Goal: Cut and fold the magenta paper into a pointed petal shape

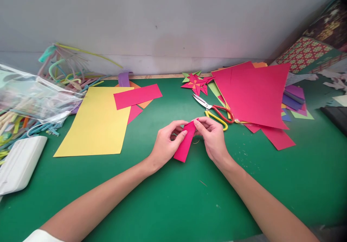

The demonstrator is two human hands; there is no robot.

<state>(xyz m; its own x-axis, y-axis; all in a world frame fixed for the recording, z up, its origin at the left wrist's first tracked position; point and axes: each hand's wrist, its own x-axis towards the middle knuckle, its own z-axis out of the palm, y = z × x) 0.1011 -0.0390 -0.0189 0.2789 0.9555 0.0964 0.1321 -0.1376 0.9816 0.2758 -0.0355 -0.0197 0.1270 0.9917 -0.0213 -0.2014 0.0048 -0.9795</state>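
Note:
A narrow folded strip of red paper (184, 147) is held between both hands above the green table. My left hand (168, 140) pinches its left edge, thumb on top near the upper part. At the strip's far end, my right hand (213, 133) grips the upper right corner between thumb and fingers. Just beyond the right hand lie scissors (208, 106) with one red and one yellow handle, blades pointing away to the left. Fingers under the paper are partly hidden.
Left of the hands lies a yellow sheet (93, 126) with a red paper strip (138, 96) across its corner. Folded paper stars (195, 84) sit near the wall. Large red sheets (255, 93) are stacked at right. A white box-like object (23, 164) and pipe cleaners occupy the far left.

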